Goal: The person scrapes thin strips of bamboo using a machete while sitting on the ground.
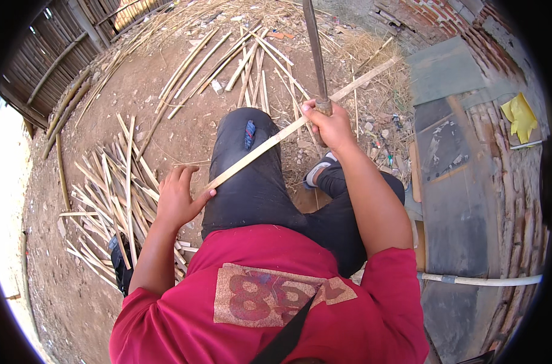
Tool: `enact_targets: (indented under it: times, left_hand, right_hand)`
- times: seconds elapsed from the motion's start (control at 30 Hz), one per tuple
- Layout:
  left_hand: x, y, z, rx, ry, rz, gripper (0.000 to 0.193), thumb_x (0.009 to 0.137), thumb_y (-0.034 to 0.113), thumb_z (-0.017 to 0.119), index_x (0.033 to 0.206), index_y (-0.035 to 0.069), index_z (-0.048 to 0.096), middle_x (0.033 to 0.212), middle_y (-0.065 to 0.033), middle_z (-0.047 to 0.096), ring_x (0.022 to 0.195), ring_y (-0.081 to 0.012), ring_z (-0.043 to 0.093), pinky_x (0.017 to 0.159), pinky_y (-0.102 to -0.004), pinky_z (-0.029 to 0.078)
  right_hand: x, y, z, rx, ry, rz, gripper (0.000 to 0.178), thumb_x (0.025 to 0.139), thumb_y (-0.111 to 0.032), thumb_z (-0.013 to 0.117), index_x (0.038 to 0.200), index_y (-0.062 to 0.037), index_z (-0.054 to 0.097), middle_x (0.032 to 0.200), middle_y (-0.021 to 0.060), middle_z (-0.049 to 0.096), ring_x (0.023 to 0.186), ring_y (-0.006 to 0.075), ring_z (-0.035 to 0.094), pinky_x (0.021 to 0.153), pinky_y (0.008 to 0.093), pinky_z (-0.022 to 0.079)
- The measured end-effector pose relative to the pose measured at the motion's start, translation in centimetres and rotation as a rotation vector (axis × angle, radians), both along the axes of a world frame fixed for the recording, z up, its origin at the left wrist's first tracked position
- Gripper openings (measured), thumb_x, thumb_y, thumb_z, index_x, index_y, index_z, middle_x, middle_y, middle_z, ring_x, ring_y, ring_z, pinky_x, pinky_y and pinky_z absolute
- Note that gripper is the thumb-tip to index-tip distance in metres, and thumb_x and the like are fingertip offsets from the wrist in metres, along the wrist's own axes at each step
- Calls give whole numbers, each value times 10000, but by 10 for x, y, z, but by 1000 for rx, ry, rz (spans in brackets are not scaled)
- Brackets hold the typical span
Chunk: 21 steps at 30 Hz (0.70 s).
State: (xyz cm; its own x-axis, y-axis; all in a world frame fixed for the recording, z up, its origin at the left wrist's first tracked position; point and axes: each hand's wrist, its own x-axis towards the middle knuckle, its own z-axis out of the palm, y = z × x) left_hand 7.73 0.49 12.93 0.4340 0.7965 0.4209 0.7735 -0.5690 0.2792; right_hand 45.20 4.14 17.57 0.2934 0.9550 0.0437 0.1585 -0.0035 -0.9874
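Note:
A long pale strip of split bamboo [261,150] slants across my dark-trousered left thigh, its far end reaching toward the upper right. My right hand [336,128] is closed around the wooden handle of a machete [316,54], whose long dark blade points away from me. The strip runs close by the right thumb and forefinger; whether they also pinch it is unclear. At the strip's near end, my left hand [178,195] has its fingers spread, with the thumb at or beside the tip. A small blue patch [250,134] shows at the left knee.
A heap of bamboo strips [121,194] lies to my left, beside a black object [123,267]. More strips [212,64] are scattered ahead on the dirt. Grey boards [455,200], a white pipe [494,279] and a yellow piece [520,118] line the right, by brickwork. A bamboo fence [48,51] stands far left.

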Motion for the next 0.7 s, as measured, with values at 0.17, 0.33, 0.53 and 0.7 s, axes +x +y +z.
enact_targets:
  times: [0.17, 0.33, 0.53, 0.7]
  left_hand:
    - [15, 4, -15, -476, -17, 94, 464, 928, 467, 676, 966, 6, 634, 901, -211, 670, 853, -399, 672, 751, -474, 519]
    - [28, -4, -24, -444, -28, 133, 431, 963, 438, 637, 978, 12, 575, 871, -237, 658, 780, -455, 648, 677, -517, 497]
    - [37, -18, -48, -352, -71, 190, 331, 1022, 348, 559, 993, 19, 573, 853, -250, 649, 794, -495, 629, 688, -533, 490]
    - [28, -6, -40, -538, -146, 111, 341, 1066, 317, 488, 971, 11, 603, 752, -229, 629, 725, -446, 634, 670, -477, 491]
  right_hand:
    - [6, 19, 10, -14, -19, 138, 251, 892, -279, 783, 1002, -62, 724, 796, 7, 665, 641, 98, 594, 613, 287, 502]
    - [26, 46, 5, -30, -198, 271, 372, 853, -380, 806, 1046, -71, 731, 951, 108, 746, 941, 225, 707, 879, 381, 526]
    - [48, 42, 15, 44, -391, 330, 379, 873, -330, 809, 1119, -60, 706, 1010, 80, 751, 953, 177, 692, 897, 358, 517]
    - [86, 23, 19, 80, -651, 240, 425, 844, -360, 813, 1162, -105, 691, 914, 126, 730, 856, 269, 713, 797, 395, 532]
